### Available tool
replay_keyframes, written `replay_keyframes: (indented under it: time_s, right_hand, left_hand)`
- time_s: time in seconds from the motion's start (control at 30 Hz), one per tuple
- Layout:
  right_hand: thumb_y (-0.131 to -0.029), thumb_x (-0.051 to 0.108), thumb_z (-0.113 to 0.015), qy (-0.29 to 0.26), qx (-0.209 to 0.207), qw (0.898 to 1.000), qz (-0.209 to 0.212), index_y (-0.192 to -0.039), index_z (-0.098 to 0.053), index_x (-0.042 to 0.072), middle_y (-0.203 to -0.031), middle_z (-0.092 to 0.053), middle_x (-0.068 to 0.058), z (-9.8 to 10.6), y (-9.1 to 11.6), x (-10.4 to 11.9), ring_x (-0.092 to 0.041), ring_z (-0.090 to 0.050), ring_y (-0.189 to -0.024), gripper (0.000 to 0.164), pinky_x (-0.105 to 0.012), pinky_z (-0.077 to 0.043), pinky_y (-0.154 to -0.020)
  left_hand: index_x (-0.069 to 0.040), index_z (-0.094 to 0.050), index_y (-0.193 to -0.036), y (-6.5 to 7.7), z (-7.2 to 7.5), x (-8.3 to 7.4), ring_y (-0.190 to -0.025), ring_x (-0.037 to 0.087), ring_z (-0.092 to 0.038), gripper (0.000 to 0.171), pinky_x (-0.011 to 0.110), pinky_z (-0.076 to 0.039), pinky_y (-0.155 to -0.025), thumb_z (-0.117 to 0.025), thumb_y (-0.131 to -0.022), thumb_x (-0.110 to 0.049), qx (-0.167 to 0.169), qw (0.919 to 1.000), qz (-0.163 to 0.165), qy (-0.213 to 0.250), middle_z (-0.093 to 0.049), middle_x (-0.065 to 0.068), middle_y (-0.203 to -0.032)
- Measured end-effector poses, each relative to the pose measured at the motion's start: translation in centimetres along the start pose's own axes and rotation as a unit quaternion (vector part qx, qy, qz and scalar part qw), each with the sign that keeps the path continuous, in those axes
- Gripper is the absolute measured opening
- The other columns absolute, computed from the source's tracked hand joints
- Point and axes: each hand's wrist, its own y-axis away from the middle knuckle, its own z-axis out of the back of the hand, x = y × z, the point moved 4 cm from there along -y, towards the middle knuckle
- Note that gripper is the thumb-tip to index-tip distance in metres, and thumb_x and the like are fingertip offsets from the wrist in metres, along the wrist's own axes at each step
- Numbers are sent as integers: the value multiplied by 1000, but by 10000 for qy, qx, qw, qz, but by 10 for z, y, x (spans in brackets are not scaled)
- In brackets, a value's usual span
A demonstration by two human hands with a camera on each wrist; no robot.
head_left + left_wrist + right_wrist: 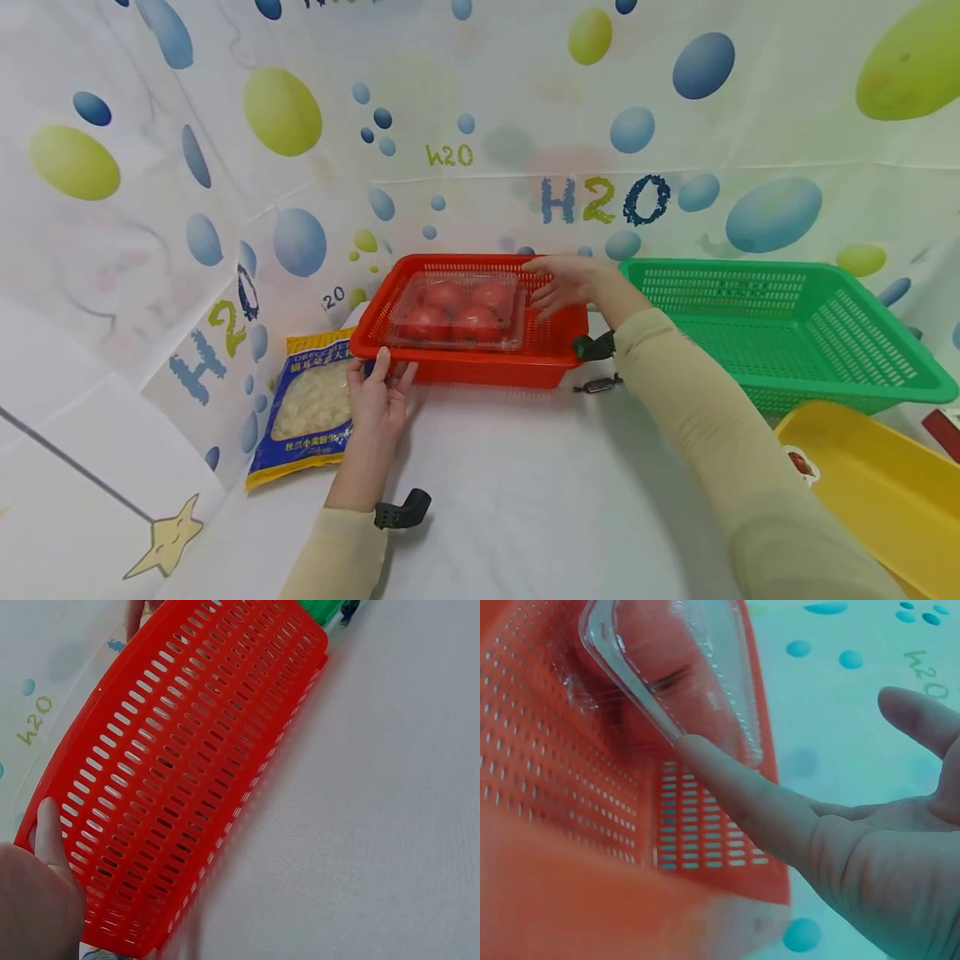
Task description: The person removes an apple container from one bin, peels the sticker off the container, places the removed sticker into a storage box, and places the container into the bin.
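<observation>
A red plastic basket (491,372) with slotted walls stands at the back of the table. Inside it, to the left, lies a clear plastic pack of tomatoes (453,312). My left hand (377,406) holds the basket's front left corner, a fingertip on the rim. The left wrist view shows one finger (51,832) against the slotted wall (172,772). My right hand (570,285) reaches over the basket's right end with fingers spread and nothing in its grip. In the right wrist view a fingertip overlaps the edge of the tomato pack (667,675).
A blue and yellow bag of pasta (311,408) lies left of the basket. To the right are a green basket (727,333) and, nearer, a yellow tray (877,467). A small black object (598,385) lies by the red basket's front right corner. A patterned curtain (480,125) hangs behind.
</observation>
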Motion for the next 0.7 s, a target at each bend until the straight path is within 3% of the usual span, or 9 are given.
replay_keyframes:
  time_s: [0.23,0.43,0.7]
  right_hand:
    - [-102,36,-58,-10,-64,9993,376,-160,-17,8,-154,-37,-26,7,21,7,-45,-48,-131,77,-54,-51,-97]
    - [-104,34,-55,-282,102,9981,530,-162,-12,14,-159,-29,-25,13,42,9,-45,-42,-137,75,-52,-48,-101]
    - [-104,34,-55,-393,41,9963,760,-162,-11,12,-155,-34,-26,25,70,3,-44,-46,-134,76,-51,-50,-100]
  left_hand:
    - [-32,-38,-140,-3,3,-5,-128,29,-57,49,39,-58,-85,-61,-101,-13,-73,10000,41,2,-47,4,-149]
    - [-32,-38,-140,-3,5,-9,-125,27,-59,49,37,-58,-85,-61,-101,-15,-118,9997,-39,-209,-48,4,-147]
    - [-27,-34,-145,3,6,-7,-128,26,-56,50,37,-57,-88,-59,-103,-17,-70,9988,-10,-483,-45,6,-150]
